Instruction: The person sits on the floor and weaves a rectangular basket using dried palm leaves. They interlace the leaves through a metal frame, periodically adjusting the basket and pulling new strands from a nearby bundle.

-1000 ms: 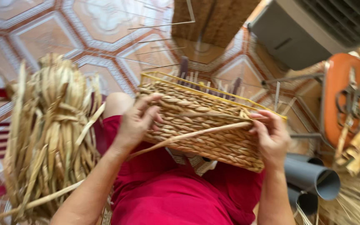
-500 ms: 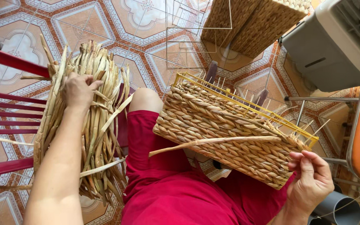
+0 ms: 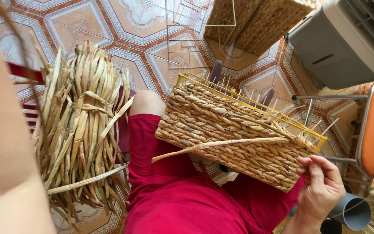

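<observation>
Since half a second ago, the left arm (image 3: 9, 130) has been raised close to the camera, so that the left hand is now out of view above the top left corner and its grip cannot be told; the bundle of dried reed leaves (image 3: 81, 125), touched by it then, lies untouched over the red slats at the left edge.

The half-woven basket (image 3: 234, 134) rests tilted on the lap, over the red cloth (image 3: 174, 199), with its yellow frame rim (image 3: 256, 104) toward the tiled floor (image 3: 109, 26). The right hand (image 3: 321, 186) is loosely curled at the basket's lower right corner, its fingertips on the weave beside the end of a loose reed strand (image 3: 221, 146), which runs slack across the face.

With one hand steadying it at a single corner, the basket could slide off the knee. The slack strand could slip and loosen the last rows.
</observation>
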